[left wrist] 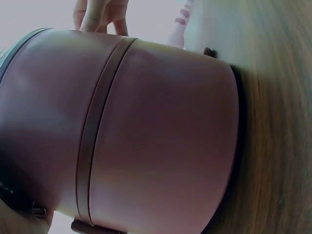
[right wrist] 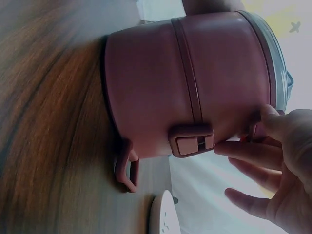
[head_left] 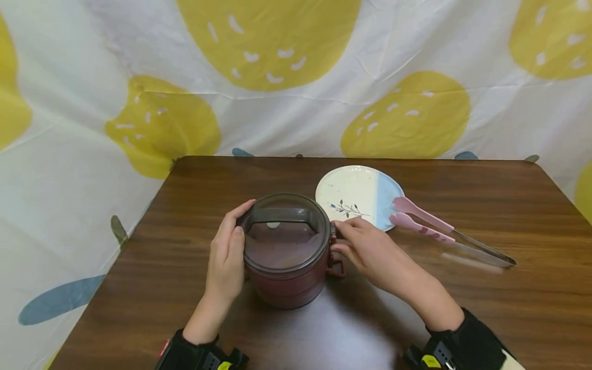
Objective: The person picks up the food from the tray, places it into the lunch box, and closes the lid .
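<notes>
A dark red, two-tier lunch box [head_left: 289,288] stands upright on the table, its smoky see-through lid [head_left: 282,246] on top with a grey carrying handle [head_left: 279,215]. My left hand [head_left: 226,252] holds its left side near the lid's rim, thumb towards me and fingers reaching round the back. On the opposite side, my right hand [head_left: 370,252] pinches at the upper side clasp with thumb and index finger; the right wrist view shows these fingers [right wrist: 248,153] there, the others spread. Lower down sit a middle clasp [right wrist: 191,141] and a loop-shaped clasp [right wrist: 127,165] that juts out.
Behind the lunch box, to the right, lies a cream and blue plate [head_left: 347,190] with a leaf print. Tongs [head_left: 435,231] with pink ends and metal arms lean over its right edge. A cloth with yellow shapes [head_left: 277,118] hangs behind the wooden table [head_left: 532,205].
</notes>
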A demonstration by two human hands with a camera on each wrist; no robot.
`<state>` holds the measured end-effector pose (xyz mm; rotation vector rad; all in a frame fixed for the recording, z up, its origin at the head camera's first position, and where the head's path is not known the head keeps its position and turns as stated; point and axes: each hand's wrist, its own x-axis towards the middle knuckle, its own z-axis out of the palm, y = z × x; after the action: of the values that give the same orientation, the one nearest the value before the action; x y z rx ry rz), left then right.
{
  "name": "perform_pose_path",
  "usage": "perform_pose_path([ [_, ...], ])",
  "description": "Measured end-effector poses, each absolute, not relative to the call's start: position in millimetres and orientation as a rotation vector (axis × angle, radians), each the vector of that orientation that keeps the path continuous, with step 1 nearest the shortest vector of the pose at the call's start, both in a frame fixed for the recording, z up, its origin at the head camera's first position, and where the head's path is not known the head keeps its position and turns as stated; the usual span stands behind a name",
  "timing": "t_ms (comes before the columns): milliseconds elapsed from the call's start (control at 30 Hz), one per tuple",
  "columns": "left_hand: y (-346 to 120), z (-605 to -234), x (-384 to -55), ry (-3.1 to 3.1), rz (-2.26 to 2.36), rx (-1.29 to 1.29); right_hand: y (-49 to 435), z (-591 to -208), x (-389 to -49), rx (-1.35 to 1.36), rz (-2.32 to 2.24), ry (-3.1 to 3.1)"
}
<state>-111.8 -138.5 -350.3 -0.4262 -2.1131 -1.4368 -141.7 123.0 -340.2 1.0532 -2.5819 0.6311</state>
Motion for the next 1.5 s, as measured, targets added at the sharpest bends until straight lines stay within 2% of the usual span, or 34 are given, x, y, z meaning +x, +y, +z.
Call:
perform_pose_path([
  [433, -137, -356, -112, -2.033, -1.622, -0.444, 120, -347, -142, 1.013, 0.642, -2.525],
  [733, -138, -363, -113, -2.018, -1.664, -0.383, 117, -357, -145, 0.976, 0.783, -2.514],
  [1133, -138, -362, -121, -2.024, -1.609, -0.438, 122, -354, -150, 0.936, 0.836, -2.552],
  [1500, -150, -357, -123, -2.073, -1.665, -0.499, 130, -354, -152, 1.040, 1.065, -2.623],
])
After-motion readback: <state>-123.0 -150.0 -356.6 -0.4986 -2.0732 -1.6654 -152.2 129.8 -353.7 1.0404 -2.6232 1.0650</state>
